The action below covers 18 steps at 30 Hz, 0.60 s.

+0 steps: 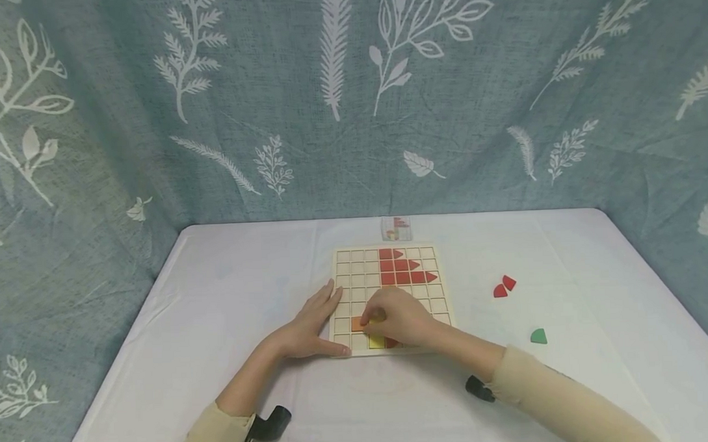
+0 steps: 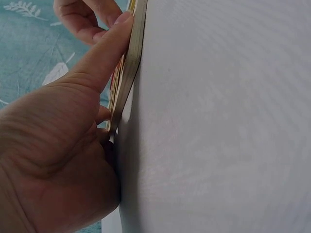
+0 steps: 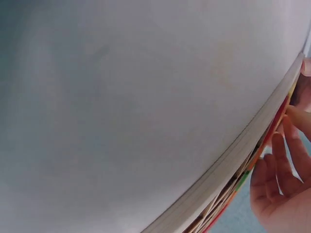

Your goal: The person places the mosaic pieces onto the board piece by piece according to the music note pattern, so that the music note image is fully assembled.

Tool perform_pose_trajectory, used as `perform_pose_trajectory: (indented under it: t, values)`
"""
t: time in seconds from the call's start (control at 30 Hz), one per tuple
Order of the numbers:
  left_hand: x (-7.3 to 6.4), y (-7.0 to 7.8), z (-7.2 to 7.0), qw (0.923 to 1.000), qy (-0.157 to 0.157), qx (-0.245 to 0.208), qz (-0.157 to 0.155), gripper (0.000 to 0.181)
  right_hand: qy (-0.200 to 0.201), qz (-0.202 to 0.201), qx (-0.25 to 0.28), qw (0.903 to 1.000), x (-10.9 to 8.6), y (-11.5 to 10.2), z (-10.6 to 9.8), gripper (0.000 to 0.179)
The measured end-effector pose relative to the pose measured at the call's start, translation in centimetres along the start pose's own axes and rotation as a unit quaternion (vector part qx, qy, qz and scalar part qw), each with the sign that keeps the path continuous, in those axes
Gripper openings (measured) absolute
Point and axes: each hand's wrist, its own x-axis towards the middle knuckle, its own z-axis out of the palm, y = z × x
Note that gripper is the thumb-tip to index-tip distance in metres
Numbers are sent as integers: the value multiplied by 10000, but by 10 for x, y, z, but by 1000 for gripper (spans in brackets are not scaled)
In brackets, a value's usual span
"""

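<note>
In the head view a square wooden grid board (image 1: 341,293) lies on the table, with red tiles (image 1: 401,278) in three stepped rows at its upper right. My left hand (image 1: 311,323) rests at the board's left edge, fingers and thumb extended and touching it. Above the lower part of the board my right hand (image 1: 401,317) has thumb and index finger curled together at the right edge of an orange tile (image 1: 357,323). A yellow tile (image 1: 376,342) lies just below that hand, beside a partly covered darker red or orange piece. The hand hides several neighbouring cells.
Two red curved pieces (image 1: 500,291) and a green curved piece (image 1: 538,336) lie on the white tabletop (image 1: 244,270) to the right. Behind the board is a small pattern card (image 1: 396,228). A patterned curtain (image 1: 351,149) hangs behind the table.
</note>
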Motion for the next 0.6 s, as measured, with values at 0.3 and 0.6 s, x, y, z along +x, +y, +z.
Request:
perform_pose_trajectory:
  t: [0.3, 0.6]
  values:
    - [0, 1, 0, 10000, 10, 76, 20, 114, 247, 796, 1384, 9869, -30, 17, -26, 10]
    - [2, -3, 0, 9999, 35, 96, -45, 116, 649, 1797, 1616, 9682, -79, 53, -59, 23]
